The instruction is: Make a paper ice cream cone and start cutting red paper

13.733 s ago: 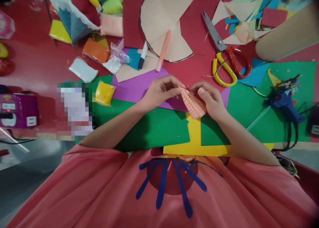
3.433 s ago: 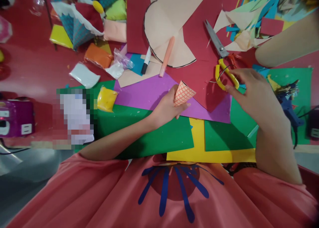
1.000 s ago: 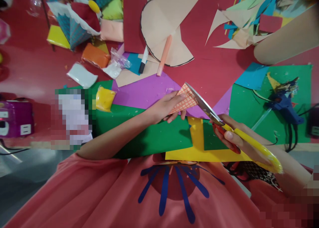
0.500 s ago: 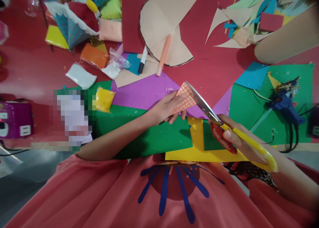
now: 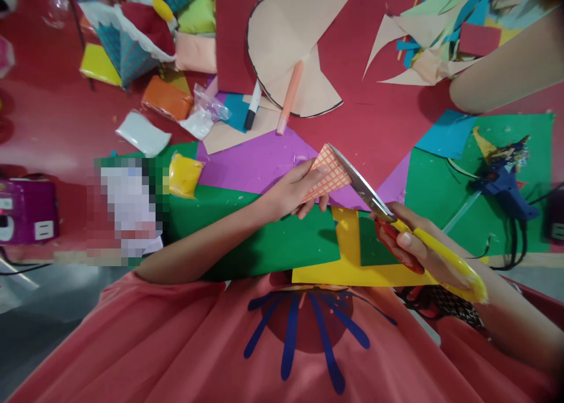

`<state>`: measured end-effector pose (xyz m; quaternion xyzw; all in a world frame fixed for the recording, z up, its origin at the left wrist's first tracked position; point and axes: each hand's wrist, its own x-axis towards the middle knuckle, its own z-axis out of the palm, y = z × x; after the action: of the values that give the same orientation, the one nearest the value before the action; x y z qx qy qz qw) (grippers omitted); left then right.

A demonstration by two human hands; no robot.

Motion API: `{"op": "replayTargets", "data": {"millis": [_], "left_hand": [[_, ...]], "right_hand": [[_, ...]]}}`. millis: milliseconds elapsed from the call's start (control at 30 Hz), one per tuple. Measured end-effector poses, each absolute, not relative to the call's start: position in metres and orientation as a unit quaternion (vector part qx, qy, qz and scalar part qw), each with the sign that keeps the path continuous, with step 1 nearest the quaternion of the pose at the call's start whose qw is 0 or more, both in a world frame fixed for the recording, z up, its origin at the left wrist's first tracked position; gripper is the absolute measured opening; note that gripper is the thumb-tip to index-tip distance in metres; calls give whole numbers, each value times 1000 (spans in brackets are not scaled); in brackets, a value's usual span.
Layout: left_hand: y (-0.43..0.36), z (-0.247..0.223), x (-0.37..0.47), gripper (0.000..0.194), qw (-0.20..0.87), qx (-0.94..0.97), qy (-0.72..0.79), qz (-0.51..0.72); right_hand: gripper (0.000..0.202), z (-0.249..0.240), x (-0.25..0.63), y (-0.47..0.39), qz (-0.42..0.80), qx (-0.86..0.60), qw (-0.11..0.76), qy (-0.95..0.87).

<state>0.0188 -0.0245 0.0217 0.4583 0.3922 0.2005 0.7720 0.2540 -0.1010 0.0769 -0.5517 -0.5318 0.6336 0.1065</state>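
My left hand [image 5: 293,191] pinches an orange paper cone [image 5: 330,171] with a pale grid drawn on it, its wide end facing right. Scissors [image 5: 368,191] with one yellow and one red handle sit in my right hand [image 5: 412,241], fingers wrapped through the loops. The blades run up and left along the cone's wide edge, looking nearly closed. Green foam sheet [image 5: 264,238] and purple sheet [image 5: 242,171] lie beneath my hands, with a yellow sheet [image 5: 348,274] at the table's front edge.
A blue glue gun [image 5: 513,188] lies at the right, its cord trailing. Ahead are a beige cut-out [image 5: 286,33], an orange marker [image 5: 291,97] and a white marker [image 5: 252,106]. Clay packets [image 5: 167,97] and a blue cone [image 5: 126,47] crowd the left; paper scraps [image 5: 423,30] and another person's arm [image 5: 506,68] are upper right.
The scissors' handles have drawn slightly closer together in my right hand, the red one shifting a little right. My left hand and the cone stay almost still.
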Motion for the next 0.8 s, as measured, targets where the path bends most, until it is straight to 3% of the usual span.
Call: {"op": "replayTargets", "data": {"millis": [600,800], "left_hand": [[-24,23,19,30,757,479,387,218],[-25,23,19,27,753,482,389,224]], "right_hand": [[57,76,253,-106,648,-565,134,-492],[64,78,254,-106,639,-571,115,-502]]}}
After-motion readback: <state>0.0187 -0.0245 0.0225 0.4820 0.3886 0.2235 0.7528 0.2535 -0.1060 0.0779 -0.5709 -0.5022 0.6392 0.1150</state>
